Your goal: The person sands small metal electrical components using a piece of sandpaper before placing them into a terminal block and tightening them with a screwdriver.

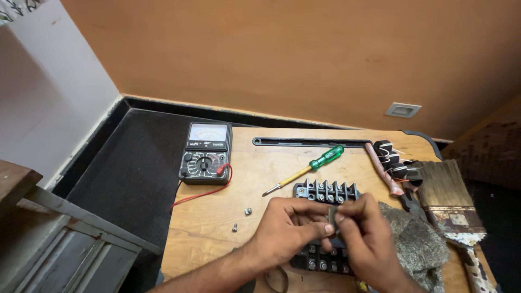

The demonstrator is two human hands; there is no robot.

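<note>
Fingers point(324, 230) of my left hand point(290, 228) and my right hand point(366, 239) meet over the wooden table point(217, 233), pinching one small grey metal piece point(331, 216) between them. It looks flat and dull, mostly covered by my fingertips, so I cannot tell its exact shape. Directly under my hands lies a black terminal block point(326, 191) with a row of silver screws along its top edge and another row along the near edge. Just right of my right hand sits a grey crumpled cloth point(418, 239). Left of my left hand, two small loose screws point(248, 211) lie apart on the wood. Beyond the block rests a screwdriver point(304, 170) with a green handle, and further left an analogue multimeter point(206, 153) with a red lead.
</note>
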